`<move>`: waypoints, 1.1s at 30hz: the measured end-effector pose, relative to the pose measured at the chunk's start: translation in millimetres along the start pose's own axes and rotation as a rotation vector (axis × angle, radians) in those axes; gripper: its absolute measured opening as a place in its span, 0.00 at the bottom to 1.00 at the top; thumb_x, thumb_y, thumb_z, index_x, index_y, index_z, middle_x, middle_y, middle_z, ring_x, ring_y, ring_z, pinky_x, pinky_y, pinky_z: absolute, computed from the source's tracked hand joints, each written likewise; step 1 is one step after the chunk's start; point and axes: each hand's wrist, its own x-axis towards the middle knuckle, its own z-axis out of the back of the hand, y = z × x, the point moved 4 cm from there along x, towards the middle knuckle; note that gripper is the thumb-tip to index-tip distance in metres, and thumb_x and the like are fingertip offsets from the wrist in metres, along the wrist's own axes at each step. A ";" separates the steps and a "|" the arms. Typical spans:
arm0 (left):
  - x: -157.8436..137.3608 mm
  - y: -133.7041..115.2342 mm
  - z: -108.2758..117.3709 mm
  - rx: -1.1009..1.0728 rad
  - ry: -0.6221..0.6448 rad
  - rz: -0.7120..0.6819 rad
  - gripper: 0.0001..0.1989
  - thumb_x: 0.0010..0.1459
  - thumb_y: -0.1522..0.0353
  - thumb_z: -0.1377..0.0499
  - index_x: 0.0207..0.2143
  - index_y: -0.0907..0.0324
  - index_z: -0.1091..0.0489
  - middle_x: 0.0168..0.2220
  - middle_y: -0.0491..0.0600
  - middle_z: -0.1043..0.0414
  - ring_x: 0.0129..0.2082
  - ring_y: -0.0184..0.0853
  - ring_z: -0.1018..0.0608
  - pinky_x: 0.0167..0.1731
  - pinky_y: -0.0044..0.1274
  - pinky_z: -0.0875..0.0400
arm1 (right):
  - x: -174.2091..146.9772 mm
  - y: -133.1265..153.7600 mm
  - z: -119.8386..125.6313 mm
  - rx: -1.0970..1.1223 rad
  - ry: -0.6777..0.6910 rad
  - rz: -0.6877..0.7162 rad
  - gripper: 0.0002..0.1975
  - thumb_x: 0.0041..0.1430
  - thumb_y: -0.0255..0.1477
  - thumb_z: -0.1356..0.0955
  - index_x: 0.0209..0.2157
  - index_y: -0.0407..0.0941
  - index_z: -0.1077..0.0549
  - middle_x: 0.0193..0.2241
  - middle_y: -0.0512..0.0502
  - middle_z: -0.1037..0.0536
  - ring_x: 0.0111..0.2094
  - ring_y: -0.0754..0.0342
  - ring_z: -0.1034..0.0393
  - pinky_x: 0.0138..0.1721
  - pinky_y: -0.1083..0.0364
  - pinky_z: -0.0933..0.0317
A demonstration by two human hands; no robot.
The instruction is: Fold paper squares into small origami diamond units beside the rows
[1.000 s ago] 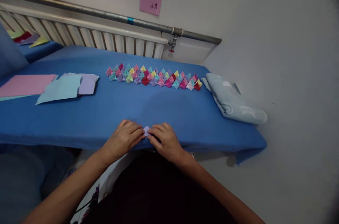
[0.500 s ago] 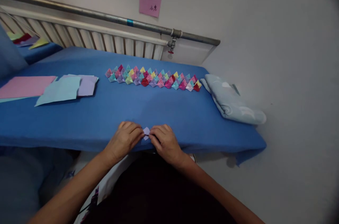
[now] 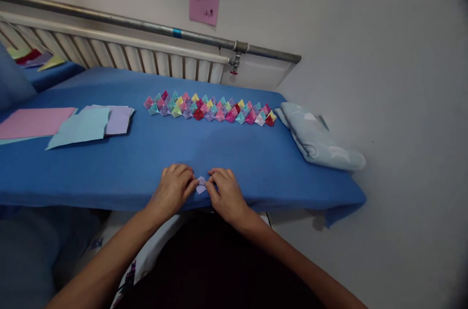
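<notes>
Near the front edge of the blue-covered table, a small folded piece of lilac paper [image 3: 201, 185] lies between my two hands. My left hand [image 3: 174, 186] pinches its left side with thumb and fingers. On the right side, my right hand [image 3: 225, 194] holds it the same way, thumb and fingertips close together. The fingers hide the side corners of the paper. Farther back, folded paper pieces [image 3: 210, 110] in pink, teal, yellow, red and purple stand in long neat rows.
Left on the blue cloth [image 3: 146, 158] lie a light blue paper sheet [image 3: 82, 126], lilac sheets [image 3: 119, 120] and pink paper [image 3: 34, 123]. A folded grey-green blanket [image 3: 316, 138] rests at the right end. Behind run a radiator [image 3: 120, 53] and a metal pipe [image 3: 146, 25].
The lilac paper has changed shape between my fingers; its lower part now shows as one downward point. My fingers have shifted slightly on it, and the view has tilted a little.
</notes>
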 end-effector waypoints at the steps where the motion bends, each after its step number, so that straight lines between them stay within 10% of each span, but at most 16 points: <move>1: 1.2 0.4 -0.5 0.006 0.014 0.020 0.08 0.61 0.66 0.45 0.31 0.59 0.31 0.37 0.50 0.28 0.39 0.40 0.30 0.38 0.31 0.41 | 0.9 -0.2 -0.5 -0.005 0.003 -0.004 0.07 0.59 0.24 0.36 0.26 0.44 0.32 0.38 0.41 0.25 0.42 0.49 0.34 0.46 0.49 0.41; 16: 22.6 -7.6 6.0 0.144 0.311 0.286 0.07 0.58 0.66 0.43 0.32 0.60 0.29 0.38 0.52 0.29 0.41 0.43 0.30 0.38 0.31 0.39 | 9.3 -10.1 -6.2 0.012 -0.002 -0.069 0.08 0.54 0.24 0.33 0.23 0.45 0.34 0.31 0.47 0.27 0.37 0.53 0.34 0.42 0.53 0.43; 21: 11.6 -6.7 3.9 0.083 0.125 0.243 0.06 0.58 0.67 0.42 0.29 0.59 0.30 0.35 0.50 0.29 0.38 0.40 0.30 0.37 0.30 0.38 | 12.3 -9.9 -4.1 0.023 0.035 -0.062 0.09 0.54 0.27 0.30 0.23 0.45 0.33 0.30 0.49 0.27 0.36 0.54 0.35 0.41 0.54 0.45; 26: -13.6 -23.4 2.6 0.127 -0.140 -0.090 0.10 0.62 0.74 0.49 0.40 0.60 0.29 0.40 0.52 0.27 0.40 0.39 0.29 0.41 0.31 0.38 | 21.6 -10.2 -3.0 -0.022 0.141 -0.104 0.11 0.52 0.27 0.28 0.21 0.44 0.34 0.28 0.51 0.30 0.33 0.55 0.37 0.39 0.55 0.46; 33: -35.1 -36.3 -1.4 0.304 -0.207 -0.151 0.18 0.59 0.80 0.52 0.49 0.67 0.31 0.46 0.58 0.27 0.46 0.46 0.31 0.45 0.36 0.39 | 25.9 -11.0 -1.8 -0.014 0.189 -0.125 0.13 0.51 0.28 0.27 0.20 0.43 0.33 0.26 0.52 0.31 0.33 0.56 0.37 0.39 0.55 0.47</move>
